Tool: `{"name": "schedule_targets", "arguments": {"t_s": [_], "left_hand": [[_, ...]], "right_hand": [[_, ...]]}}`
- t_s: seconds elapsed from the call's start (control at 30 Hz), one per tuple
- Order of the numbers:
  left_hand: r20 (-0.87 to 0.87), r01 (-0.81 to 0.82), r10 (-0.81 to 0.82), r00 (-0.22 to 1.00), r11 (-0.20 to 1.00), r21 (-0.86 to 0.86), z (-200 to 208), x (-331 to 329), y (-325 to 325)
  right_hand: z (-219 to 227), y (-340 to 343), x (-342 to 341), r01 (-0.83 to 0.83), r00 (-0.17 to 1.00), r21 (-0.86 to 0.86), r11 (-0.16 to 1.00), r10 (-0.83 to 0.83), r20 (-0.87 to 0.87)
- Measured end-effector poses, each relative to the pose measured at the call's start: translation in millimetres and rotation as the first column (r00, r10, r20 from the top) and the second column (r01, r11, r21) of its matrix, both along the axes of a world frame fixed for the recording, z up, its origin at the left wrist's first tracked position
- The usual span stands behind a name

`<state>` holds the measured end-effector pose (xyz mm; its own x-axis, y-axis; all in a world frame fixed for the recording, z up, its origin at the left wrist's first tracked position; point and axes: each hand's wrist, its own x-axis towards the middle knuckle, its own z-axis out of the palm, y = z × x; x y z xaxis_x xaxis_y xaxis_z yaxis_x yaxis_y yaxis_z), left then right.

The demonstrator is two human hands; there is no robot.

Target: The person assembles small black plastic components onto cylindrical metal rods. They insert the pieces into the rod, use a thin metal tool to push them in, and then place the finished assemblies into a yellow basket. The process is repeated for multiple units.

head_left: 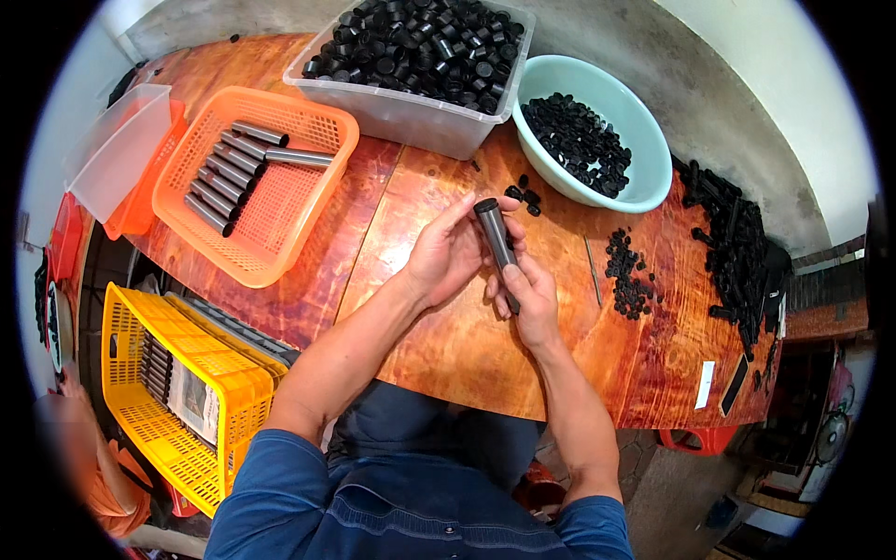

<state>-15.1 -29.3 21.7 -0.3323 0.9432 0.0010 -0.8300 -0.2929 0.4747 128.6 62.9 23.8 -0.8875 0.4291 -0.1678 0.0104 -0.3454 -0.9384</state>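
In the head view, the right hand is closed around a dark grey tube, thumb laid along its lower part and fingers curled round it. The tube is held tilted above the table, with a black cap at its upper end. The left hand is loosely open just beside the tube, palm turned toward it; some of its fingers are hidden behind the tube, so I cannot tell whether they touch it.

Beyond the left forearm, an orange basket contains a row of grey tubes, with one more set at an angle beside them. At the table's far side, a translucent plastic bin is heaped with black caps; next to it, a pale green basin contains small black parts. A few loose black pieces lie between the basin and the hands. To the right are a thin rod, a scatter of small black bits and a long pile of black parts.

Below the table's left edge, a yellow crate contains more tubes and a printed sheet. Another person's orange sleeve shows at far left.
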Motion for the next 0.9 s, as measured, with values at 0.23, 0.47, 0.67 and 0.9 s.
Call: {"name": "schedule_targets", "arguments": {"t_s": [0.23, 0.47, 0.67, 0.9], "left_hand": [[-0.167, -0.299, 0.270, 0.948, 0.936, -0.184, -1, -2, 3], [-0.220, -0.293, 0.243, 0.945, 0.927, -0.236, -2, -7, 3], [-0.279, -0.239, 0.190, 0.941, 0.959, -0.152, 1, -10, -2], [-0.002, -0.034, 0.034, 0.999, 0.997, -0.063, -1, -1, 4]], "right_hand": [[-9, -9, -2, 0.180, 0.979, 0.464, 0.867, -0.204, 0.001], [-8, -7, -1, 0.186, 0.975, 0.539, 0.821, -0.223, 0.002], [-14, 1, 5, 0.166, 0.981, 0.568, 0.806, -0.191, -0.016], [-10, -3, 0, 0.273, 0.953, 0.819, 0.505, -0.259, -0.158]]}}
